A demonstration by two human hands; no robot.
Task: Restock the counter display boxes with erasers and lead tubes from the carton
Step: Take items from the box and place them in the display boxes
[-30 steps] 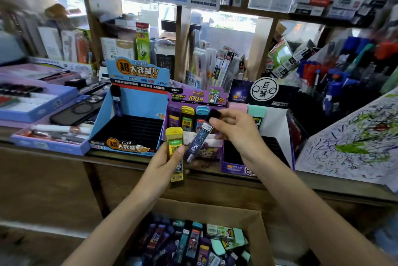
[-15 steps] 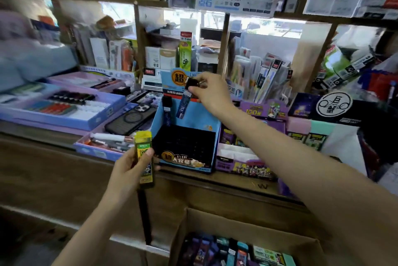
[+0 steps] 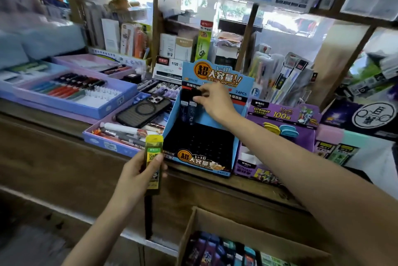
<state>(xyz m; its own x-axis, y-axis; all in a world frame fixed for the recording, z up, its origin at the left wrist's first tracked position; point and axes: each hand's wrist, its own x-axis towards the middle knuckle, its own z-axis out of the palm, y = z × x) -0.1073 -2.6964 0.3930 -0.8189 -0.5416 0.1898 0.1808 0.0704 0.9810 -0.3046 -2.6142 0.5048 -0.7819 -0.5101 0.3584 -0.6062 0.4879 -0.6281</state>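
Pinching the black cap of a dark blue plastic lead tube [image 3: 192, 112], the right hand [image 3: 212, 103] has lowered it from mid-air into the back-left corner of the blue cardboard display box [image 3: 193, 158], where it stands just beside another dark tube [image 3: 184, 110]. The left hand [image 3: 133, 177] still grips a yellow-capped lead tube [image 3: 153, 162] at the counter front, left of the brown cardboard carton [image 3: 247, 220].

The right hand [image 3: 212, 103] pinches the black cap of a dark lead tube [image 3: 192, 110] upright in the blue display box [image 3: 201, 134]. The left hand [image 3: 140, 171] grips a yellow-capped tube [image 3: 153, 158] above the carton [image 3: 254, 242].
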